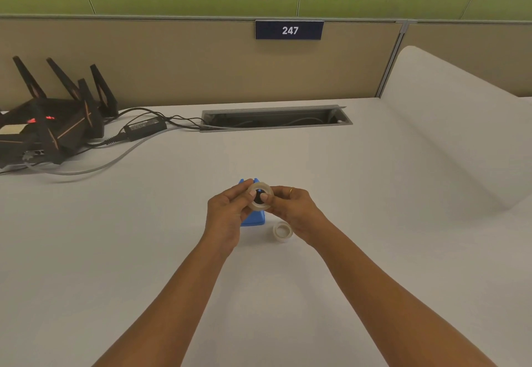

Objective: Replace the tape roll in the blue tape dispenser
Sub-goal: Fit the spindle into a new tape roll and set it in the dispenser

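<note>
Sitting between both hands, a clear tape roll (pixel 260 197) with a black hub in its hole is held up just above the desk (pixel 316 165), its flat face turned toward the camera. The left hand (pixel 227 211) pinches the roll's left rim, thumb on the near face; the right hand (pixel 293 208) pinches the right rim, its thumb pressed against the hub. A ring shows on one finger of the right hand.

Behind and below the roll stands the blue dispenser (pixel 253 218) on the desk, largely hidden by the left hand and the roll; whether the roll touches it cannot be told. Just beside the dispenser, under the right hand, a second roll (pixel 282 231) lies flat on the desk.

Farther back, a cable slot (pixel 276 117) is set into the desk. Well to the left sits a black router (pixel 49 125) with upright antennas, and a power brick (pixel 145 127) lies between it and the slot, with cables running into the slot. A sign (pixel 289 30) reading 247 hangs on the partition behind.
</note>
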{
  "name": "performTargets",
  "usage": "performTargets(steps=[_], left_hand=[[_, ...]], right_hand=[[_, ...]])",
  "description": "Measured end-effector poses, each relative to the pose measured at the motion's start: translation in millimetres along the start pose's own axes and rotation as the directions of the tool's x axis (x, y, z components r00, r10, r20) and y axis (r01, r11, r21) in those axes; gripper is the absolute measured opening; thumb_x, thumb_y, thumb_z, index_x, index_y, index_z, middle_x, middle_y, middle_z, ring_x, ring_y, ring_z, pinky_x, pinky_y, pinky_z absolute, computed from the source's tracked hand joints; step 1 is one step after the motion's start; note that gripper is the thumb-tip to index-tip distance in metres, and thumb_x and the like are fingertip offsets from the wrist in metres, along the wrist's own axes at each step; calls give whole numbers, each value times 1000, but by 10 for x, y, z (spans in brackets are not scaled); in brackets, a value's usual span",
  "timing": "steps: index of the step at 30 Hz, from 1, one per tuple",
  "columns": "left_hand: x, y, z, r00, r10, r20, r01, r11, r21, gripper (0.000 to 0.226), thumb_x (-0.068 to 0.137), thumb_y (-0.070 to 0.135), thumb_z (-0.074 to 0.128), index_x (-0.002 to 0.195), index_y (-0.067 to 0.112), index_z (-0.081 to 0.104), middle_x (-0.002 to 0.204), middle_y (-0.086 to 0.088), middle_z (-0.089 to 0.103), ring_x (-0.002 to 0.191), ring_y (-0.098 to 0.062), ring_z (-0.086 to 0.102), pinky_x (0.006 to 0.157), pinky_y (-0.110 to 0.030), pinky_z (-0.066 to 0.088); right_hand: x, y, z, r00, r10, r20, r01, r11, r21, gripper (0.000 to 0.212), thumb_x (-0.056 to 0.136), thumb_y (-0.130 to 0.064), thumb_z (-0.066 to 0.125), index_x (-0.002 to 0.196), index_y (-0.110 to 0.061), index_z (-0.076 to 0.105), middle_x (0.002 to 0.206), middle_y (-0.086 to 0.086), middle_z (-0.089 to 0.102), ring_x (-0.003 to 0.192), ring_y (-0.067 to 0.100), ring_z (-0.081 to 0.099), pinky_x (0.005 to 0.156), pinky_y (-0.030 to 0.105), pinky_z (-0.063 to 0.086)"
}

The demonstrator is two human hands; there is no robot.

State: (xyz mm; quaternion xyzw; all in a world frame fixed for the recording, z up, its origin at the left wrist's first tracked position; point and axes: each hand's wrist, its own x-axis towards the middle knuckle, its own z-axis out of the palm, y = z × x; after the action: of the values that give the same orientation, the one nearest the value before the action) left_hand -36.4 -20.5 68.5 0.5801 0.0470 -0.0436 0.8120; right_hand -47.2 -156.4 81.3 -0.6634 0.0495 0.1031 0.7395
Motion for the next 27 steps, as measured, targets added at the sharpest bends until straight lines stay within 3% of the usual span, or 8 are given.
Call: performTargets(steps=[3,7,14,20,27], left_hand=[[2,18,-4,1000,-6,2,6,1000,-24,18,77,3,64,85,19,69,88,2,71,81,-10,69,68,-19,56],[12,40,2,996,-47,-79,48,999,21,28,71,9,71,99,9,67,95,-8,70,92,-21,66,84,-30,53],[4,75,-55,996,-45,-71,50,996,70,27,68,11,73,93,3,68,91,-12,71,85,-20,69,78,-25,56],[5,66,-82,997,-63,-33,64,997,32,18,71,13,71,88,9,69,91,-9,71,87,-19,68,72,-21,57],[1,55,-117,992,-121,27,120,993,22,7,69,19,71,76,18,72,74,2,75,78,-13,70,64,-18,56]], right_hand=[[7,0,-4,999,22,24,-24,997,77,30,83,-9,61,110,4,60,116,26,62,104,28,61,96,32,47],[16,0,14,999,42,18,-44,991,128,32,85,-9,59,114,4,57,118,25,61,106,28,60,98,33,46],[24,-5,23,998,50,26,-53,988,147,33,86,-12,58,115,4,57,118,25,61,109,30,60,97,33,47],[23,-22,14,998,48,46,-55,986,155,33,85,-13,59,115,3,58,118,23,61,109,28,61,93,28,50],[42,-32,-14,996,40,82,-49,992,113,33,85,-15,59,114,1,59,119,19,62,108,22,60,90,22,50]])
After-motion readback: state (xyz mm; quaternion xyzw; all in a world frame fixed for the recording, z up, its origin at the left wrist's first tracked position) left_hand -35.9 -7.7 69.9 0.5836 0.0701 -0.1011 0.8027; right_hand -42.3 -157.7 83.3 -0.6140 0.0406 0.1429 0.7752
